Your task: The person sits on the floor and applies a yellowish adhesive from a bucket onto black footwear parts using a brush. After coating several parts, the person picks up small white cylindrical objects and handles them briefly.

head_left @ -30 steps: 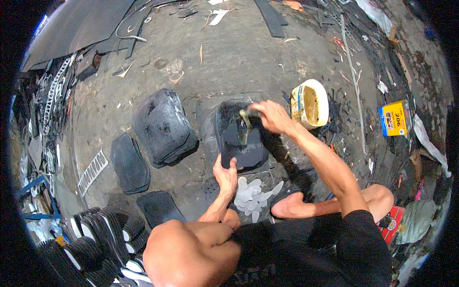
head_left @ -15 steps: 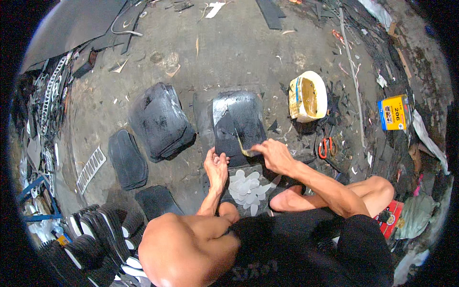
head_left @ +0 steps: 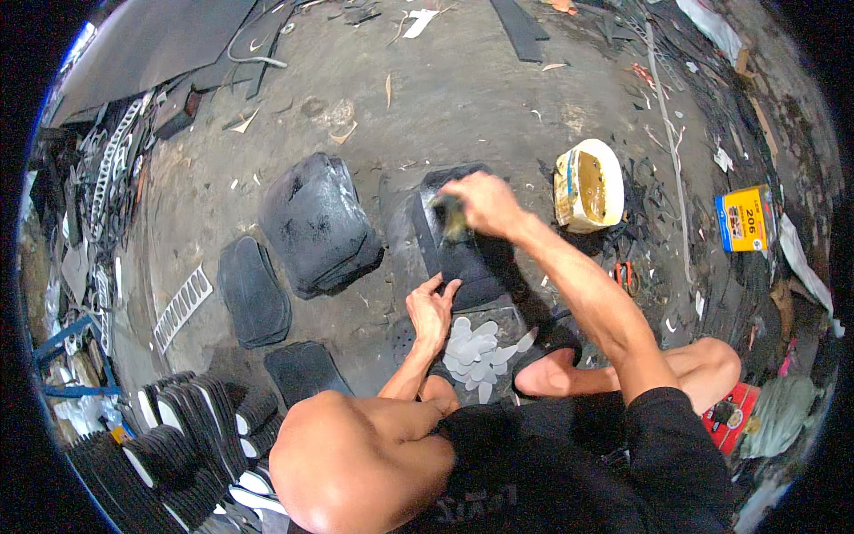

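Note:
My right hand (head_left: 485, 206) is closed round a yellowish, glue-stained brush (head_left: 455, 222), blurred by motion, over the far part of a black rubber sheet (head_left: 467, 271). The sheet's far left portion looks wet and shiny. At its near edge my left hand (head_left: 431, 311) holds the sheet down with thumb and fingertips. Several thin, whitish oval pieces (head_left: 480, 351) lie in a pile just nearer than the sheet. A white tub (head_left: 614, 191) of amber glue stands to the right, its wall smeared with drips.
To the left are a stack of black sheets (head_left: 316, 222), a stack of sole-shaped pieces (head_left: 253, 294) and a single dark piece (head_left: 307, 374). Rows of black-and-white soles (head_left: 191, 418) stand at lower left. Orange-handled scissors (head_left: 628, 278) and a yellow-blue package (head_left: 744, 219) lie right.
My right hand has moved away from me with the brush, from the sheet's near right part to its far part. My left hand stays at the near edge. The whole view has shifted slightly.

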A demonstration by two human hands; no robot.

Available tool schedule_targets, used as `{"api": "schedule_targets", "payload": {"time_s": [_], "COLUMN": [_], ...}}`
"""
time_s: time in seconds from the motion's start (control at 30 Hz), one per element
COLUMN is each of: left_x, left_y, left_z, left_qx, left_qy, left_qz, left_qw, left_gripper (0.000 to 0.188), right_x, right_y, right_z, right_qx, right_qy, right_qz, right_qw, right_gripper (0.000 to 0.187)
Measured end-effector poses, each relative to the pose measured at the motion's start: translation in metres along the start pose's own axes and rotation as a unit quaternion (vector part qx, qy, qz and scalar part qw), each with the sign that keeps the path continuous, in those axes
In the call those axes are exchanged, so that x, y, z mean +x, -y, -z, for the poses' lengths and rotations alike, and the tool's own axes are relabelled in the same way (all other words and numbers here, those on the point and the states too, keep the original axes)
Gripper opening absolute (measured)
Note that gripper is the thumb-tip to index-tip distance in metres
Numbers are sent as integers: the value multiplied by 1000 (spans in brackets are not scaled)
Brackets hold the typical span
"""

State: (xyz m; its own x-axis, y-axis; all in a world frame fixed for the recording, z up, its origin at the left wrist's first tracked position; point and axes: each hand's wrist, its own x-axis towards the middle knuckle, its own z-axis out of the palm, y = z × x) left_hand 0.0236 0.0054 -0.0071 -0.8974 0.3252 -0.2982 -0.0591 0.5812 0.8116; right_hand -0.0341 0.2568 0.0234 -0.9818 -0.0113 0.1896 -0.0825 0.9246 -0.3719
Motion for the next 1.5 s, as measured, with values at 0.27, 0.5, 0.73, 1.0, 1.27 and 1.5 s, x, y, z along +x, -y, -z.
{"api": "schedule_targets", "payload": {"time_s": [0.27,0.5,0.73,1.0,1.27,1.5], "left_x": [-8,32,12,30,103,92], "left_y": [-1,-3,-17,-42,4,38], "left_z": [21,-2,-31,13,152,112], "left_qx": [-137,-150,90,-150,-281,157], "left_qy": [-77,12,-57,-42,-260,-342], "left_qz": [16,2,-52,-136,-109,-165], "left_qw": [988,989,993,978,917,912], "left_gripper": [25,49,90,33,49,56], "right_x": [-110,-115,-131,-154,-131,-132], "right_y": [85,59,-25,23,-104,-190], "right_z": [-6,57,168,216,217,115], "right_qx": [-69,215,-98,-117,-170,-192], "right_qy": [112,115,-82,169,-91,-37], "right_qz": [-32,-259,-314,-453,-371,-424], "right_qw": [991,935,941,867,908,884], "right_gripper": [60,52,59,43,53,51]}}
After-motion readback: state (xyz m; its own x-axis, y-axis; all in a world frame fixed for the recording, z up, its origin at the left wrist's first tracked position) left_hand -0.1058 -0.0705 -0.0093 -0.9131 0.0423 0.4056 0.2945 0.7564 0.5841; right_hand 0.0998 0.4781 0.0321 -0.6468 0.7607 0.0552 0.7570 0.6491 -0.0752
